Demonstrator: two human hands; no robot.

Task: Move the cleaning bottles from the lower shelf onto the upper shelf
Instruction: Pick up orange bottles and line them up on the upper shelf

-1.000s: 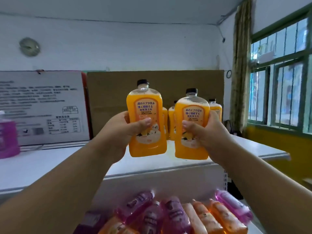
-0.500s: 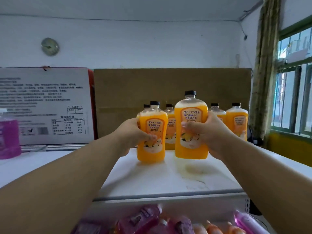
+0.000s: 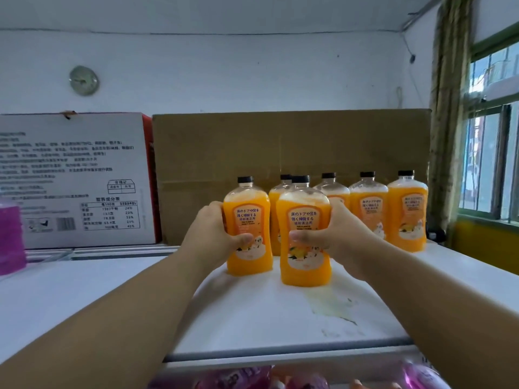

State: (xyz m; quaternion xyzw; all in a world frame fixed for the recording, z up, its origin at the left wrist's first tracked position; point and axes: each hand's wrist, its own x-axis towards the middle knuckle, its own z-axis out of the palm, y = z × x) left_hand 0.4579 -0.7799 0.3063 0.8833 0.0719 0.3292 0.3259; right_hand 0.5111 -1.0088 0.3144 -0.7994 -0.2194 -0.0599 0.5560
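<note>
Two orange cleaning bottles with black caps stand upright on the white upper shelf (image 3: 252, 318). My left hand (image 3: 216, 234) grips the left bottle (image 3: 248, 220) from its left side. My right hand (image 3: 331, 237) grips the right bottle (image 3: 304, 220), which stands slightly nearer to me. Behind them stands a row of several more orange bottles (image 3: 407, 211), stretching to the right. On the lower shelf at the bottom edge lie purple and orange bottles (image 3: 252, 380), mostly cut off.
A brown cardboard sheet (image 3: 292, 144) and a white printed box (image 3: 75, 178) stand against the wall at the shelf's back. A purple bottle (image 3: 11, 234) stands at the far left. A window and curtain are to the right.
Both bottles have come down and forward onto the upper shelf; the right one, held above the shelf half a second ago, now stands on it. My view has moved closer.
</note>
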